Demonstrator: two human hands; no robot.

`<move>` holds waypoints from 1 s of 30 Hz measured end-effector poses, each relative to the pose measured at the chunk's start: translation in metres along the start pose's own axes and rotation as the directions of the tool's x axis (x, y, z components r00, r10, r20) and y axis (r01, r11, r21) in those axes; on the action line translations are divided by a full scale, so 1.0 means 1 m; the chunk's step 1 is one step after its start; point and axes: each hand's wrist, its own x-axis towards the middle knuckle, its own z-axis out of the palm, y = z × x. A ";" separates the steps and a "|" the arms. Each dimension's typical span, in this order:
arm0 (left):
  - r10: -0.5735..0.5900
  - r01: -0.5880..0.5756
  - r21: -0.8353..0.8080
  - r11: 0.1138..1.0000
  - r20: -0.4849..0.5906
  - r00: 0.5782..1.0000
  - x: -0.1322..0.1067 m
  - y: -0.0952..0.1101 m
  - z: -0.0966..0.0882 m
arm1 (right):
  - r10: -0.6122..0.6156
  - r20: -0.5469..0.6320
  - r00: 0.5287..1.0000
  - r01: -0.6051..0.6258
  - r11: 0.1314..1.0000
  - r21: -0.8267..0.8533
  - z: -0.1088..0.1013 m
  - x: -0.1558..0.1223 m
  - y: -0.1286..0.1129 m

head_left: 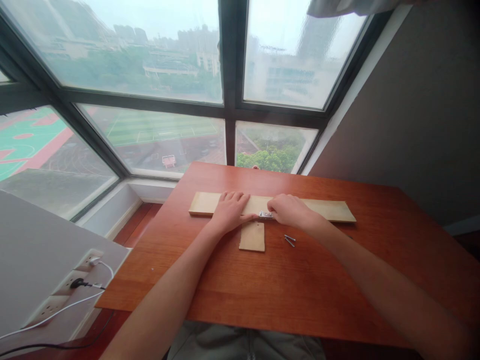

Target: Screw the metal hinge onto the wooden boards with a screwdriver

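A long pale wooden board (330, 210) lies across the far part of a reddish-brown table (262, 290). A small wooden piece (252, 237) lies against its near edge, forming a T. A small metal bracket (265, 215) sits at the joint. My left hand (229, 210) lies flat on the board just left of the bracket, fingers stretched, thumb beside the metal. My right hand (287, 209) is curled over the bracket's right end, fingers pinched on it. Two screws (289, 240) lie loose on the table near my right wrist.
The table stands against a large window (157, 75) with a dark frame. A grey wall (420, 115) is at right. At lower left, a white ledge holds wall sockets (71, 287) with a black plug and white cables.
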 end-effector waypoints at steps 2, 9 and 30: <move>-0.001 0.001 -0.003 1.000 -0.001 1.000 0.000 0.000 0.000 | -0.011 -0.003 1.000 0.011 1.000 -0.003 0.000 0.000 0.000; 0.006 -0.006 -0.004 1.000 -0.004 1.000 0.000 0.000 -0.001 | -0.043 -0.047 0.998 0.043 0.999 -0.010 0.004 0.000 0.000; 0.012 -0.012 0.007 1.000 -0.014 1.000 0.000 -0.001 0.001 | 0.055 -0.004 0.998 -0.055 0.996 -0.072 0.003 -0.002 -0.005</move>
